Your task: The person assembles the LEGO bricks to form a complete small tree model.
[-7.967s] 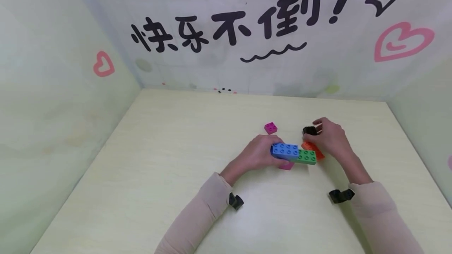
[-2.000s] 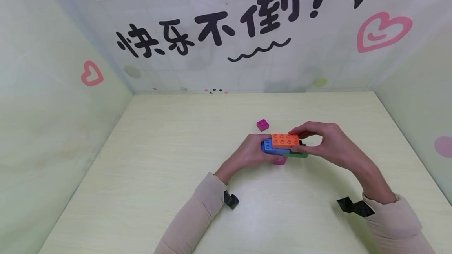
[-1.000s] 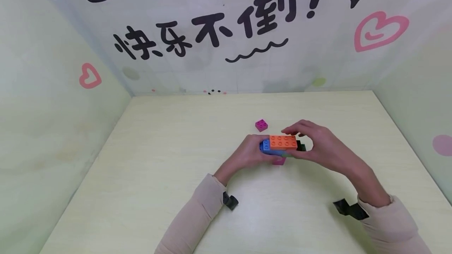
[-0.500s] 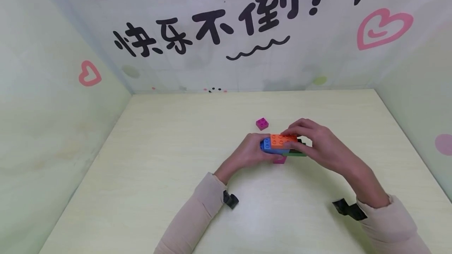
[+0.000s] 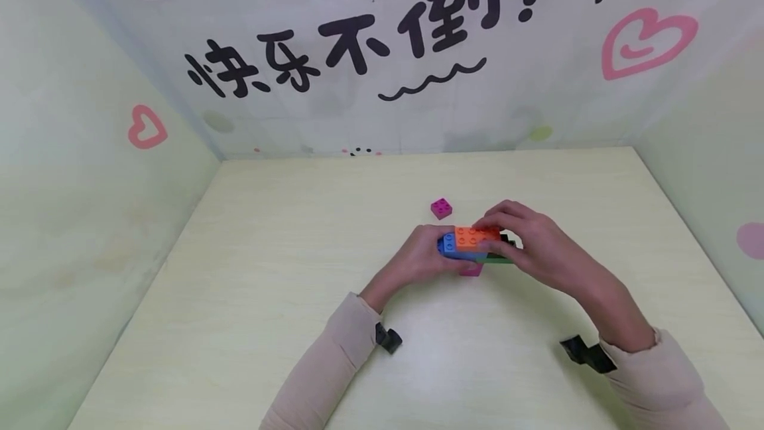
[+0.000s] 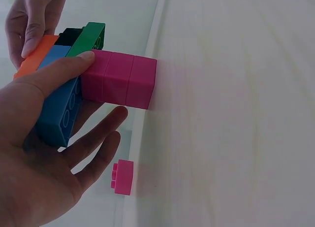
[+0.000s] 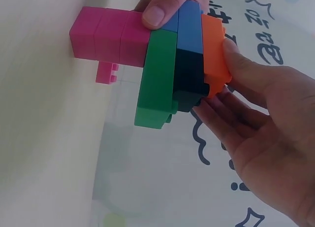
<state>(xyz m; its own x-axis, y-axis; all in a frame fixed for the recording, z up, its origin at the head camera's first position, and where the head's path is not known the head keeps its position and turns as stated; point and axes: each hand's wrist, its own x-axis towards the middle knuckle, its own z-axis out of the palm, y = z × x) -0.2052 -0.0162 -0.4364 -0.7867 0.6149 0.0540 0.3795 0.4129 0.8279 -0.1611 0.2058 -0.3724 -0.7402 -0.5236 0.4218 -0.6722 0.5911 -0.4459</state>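
Observation:
My left hand (image 5: 420, 251) grips a build of toy building bricks, its thumb reaching to the pink column. Three pink bricks (image 6: 118, 79) form that column, with its lower end close to the table. Above it lies a layer with a green brick (image 7: 157, 79) and blue, then another with a blue brick (image 6: 55, 54) and a black brick (image 7: 189, 81). An orange brick (image 5: 465, 239) sits on top, studs up. My right hand (image 5: 540, 244) pinches the orange brick between thumb and fingers; in the right wrist view the fingertips reach the black brick's end.
A small pink brick (image 5: 441, 208) lies loose on the table (image 5: 286, 251), just behind the build. A printed back wall (image 5: 334, 118) and side walls enclose the table. Black wrist mounts (image 5: 587, 355) stick out at both cuffs.
Eight seconds ago the black and orange bricks were at the right, by my right hand; now both are on the build. Lately my right fingers have closed further over the orange brick.

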